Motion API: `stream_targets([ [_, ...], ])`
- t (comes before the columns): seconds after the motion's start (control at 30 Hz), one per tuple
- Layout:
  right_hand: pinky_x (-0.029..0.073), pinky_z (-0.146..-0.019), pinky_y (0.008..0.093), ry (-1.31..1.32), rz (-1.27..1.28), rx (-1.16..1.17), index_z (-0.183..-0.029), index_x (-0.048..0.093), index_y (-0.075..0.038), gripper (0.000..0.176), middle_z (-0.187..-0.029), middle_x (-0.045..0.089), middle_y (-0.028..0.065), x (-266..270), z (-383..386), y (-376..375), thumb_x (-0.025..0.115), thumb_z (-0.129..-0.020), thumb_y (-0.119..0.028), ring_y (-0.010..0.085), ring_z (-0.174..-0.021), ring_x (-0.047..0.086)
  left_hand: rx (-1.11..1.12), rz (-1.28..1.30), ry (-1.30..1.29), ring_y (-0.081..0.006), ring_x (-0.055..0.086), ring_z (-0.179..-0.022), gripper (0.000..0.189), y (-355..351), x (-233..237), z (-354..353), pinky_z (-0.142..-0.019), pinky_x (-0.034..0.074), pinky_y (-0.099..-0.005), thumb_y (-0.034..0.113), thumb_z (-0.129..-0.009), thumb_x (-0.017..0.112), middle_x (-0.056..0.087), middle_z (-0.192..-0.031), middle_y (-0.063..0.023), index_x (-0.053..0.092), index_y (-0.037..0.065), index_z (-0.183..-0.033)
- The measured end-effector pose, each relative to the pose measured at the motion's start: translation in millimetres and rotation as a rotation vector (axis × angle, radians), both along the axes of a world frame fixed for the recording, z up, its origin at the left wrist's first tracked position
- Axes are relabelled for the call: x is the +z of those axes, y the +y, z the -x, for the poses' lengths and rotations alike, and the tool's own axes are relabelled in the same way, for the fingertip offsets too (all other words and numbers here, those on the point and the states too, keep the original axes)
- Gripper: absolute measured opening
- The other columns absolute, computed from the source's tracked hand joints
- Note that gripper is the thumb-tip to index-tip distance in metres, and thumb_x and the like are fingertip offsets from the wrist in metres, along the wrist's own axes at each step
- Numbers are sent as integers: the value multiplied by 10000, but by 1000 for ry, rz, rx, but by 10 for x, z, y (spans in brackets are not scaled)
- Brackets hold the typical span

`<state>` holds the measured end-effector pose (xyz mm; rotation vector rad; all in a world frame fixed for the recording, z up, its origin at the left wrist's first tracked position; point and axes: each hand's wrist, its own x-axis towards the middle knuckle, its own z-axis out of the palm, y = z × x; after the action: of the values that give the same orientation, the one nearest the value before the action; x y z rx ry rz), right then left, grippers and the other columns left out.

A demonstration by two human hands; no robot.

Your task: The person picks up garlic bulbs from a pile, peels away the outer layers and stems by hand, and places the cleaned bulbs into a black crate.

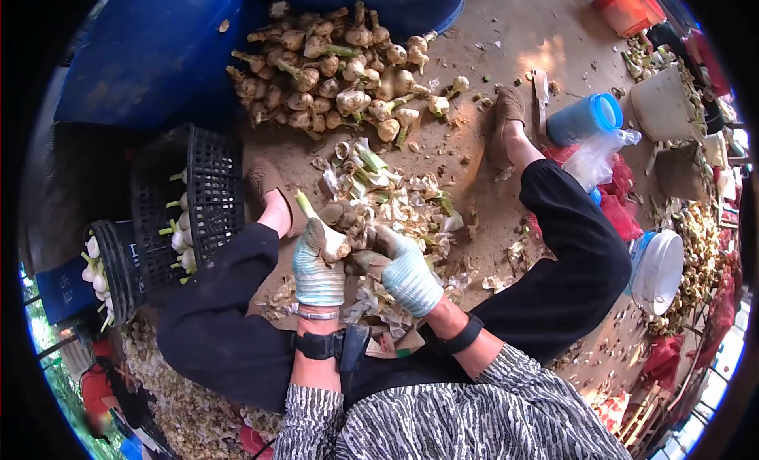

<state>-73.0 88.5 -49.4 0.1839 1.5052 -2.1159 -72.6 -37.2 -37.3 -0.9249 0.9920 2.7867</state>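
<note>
Between the person's knees on the floor, both gloved hands work over a heap of peelings point(403, 203). The left hand point(318, 268) has its fingers clamped on a garlic bulb point(328, 240), whose green stalk points up and away toward the left foot. The right hand point(409, 276) sits just beside it, fingers curled shut on a brown-skinned piece point(367, 261). Whether that is a second bulb or loose husk, I cannot tell.

At the left edge of the floor, beside the left leg, stand a black crate point(207, 193) and a round black basket point(118, 258). White, cleaned bulbs point(180, 237) show inside both, though neither looks packed to the rim. Near the right leg stand a white bucket point(660, 270) and, farther out, a blue jug point(587, 117) lying on its side.

At the far edge, against a blue barrel point(150, 49), lies a large pile of dirty, untrimmed garlic point(336, 76).

Judging from this, the work seems partway along. Some bulbs are cleaned and binned, one is in hand, and the far pile, which looks bigger than what the baskets show, is left to do.
</note>
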Motion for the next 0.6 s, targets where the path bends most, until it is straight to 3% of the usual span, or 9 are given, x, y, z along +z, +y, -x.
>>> stream_targets([
  [0.13, 442, -634, 244, -42, -48, 84, -911, 561, 26, 187, -754, 580, 36, 133, 54, 67, 604, -766, -84, 75, -707, 484, -48, 141, 72, -144, 576, -667, 358, -92, -61, -15, -611, 475, -251, 266, -782, 652, 611, -798, -58, 577, -27, -974],
  [0.2, 440, -630, 243, -79, -49, 77, -926, 576, 32, 209, -752, 585, 27, 174, 55, 65, 613, -762, -92, 71, -697, 483, -125, 668, -13, -94, 535, -633, 236, -8, 91, -17, -576, 426, -200, 171, -782, 628, 593, -757, -21, 609, -27, -910],
  [0.27, 436, -624, 234, -87, -111, 93, -931, 584, 34, 221, -749, 585, 19, 151, 79, 58, 625, -760, -100, 70, -689, 488, -189, 707, -13, -68, 512, -642, 175, 19, 134, -41, -589, 414, -194, 80, -763, 603, 580, -757, -4, 618, -28, -900],
  [0.33, 435, -612, 225, -220, -61, 130, -922, 590, 29, 200, -748, 585, 19, 214, 114, 117, 611, -749, -70, 75, -694, 500, -315, 1207, 235, -135, 549, -629, 149, 55, 129, -48, -559, 435, -238, 35, -754, 586, 557, -755, -66, 605, -14, -893],
  [0.4, 436, -587, 222, -185, -56, 198, -923, 591, 24, 191, -744, 585, 25, 153, 108, 148, 581, -740, -30, 77, -666, 506, -342, 1198, 219, -159, 571, -683, 178, 104, 135, -83, -614, 453, -253, 43, -738, 598, 562, -810, -103, 607, -9, -908],
  [0.47, 433, -566, 220, -17, -90, 146, -934, 585, 16, 213, -753, 586, 33, 210, 109, 182, 560, -724, -4, 74, -658, 502, -350, 1566, 583, -176, 576, -664, 182, 138, 91, -70, -606, 463, -263, 43, -738, 599, 574, -791, -109, 609, -9, -912],
  [0.5, 434, -566, 224, -158, -25, 135, -930, 581, 8, 211, -754, 583, 30, 145, 94, 185, 564, -720, -7, 73, -664, 505, -375, 1460, 523, -82, 511, -599, 177, 152, 93, -108, -574, 430, -214, 16, -759, 582, 570, -792, -18, 607, -32, -927],
  [0.53, 436, -566, 227, -297, 41, 124, -926, 578, 0, 210, -756, 580, 27, 92, 87, 184, 567, -717, -10, 73, -670, 508, -373, 1458, 522, -82, 511, -599, 177, 151, 94, -130, -574, 430, -214, 16, -759, 582, 570, -792, -18, 607, -32, -927],
  [0.6, 441, -569, 250, -497, 157, 153, -893, 572, -13, 184, -747, 580, 13, 11, 29, 153, 578, -710, -27, 94, -680, 526, -187, 731, 79, -97, 514, -572, 214, 130, 89, -178, -569, 435, -228, 57, -763, 587, 567, -738, -33, 593, -46, -950],
])
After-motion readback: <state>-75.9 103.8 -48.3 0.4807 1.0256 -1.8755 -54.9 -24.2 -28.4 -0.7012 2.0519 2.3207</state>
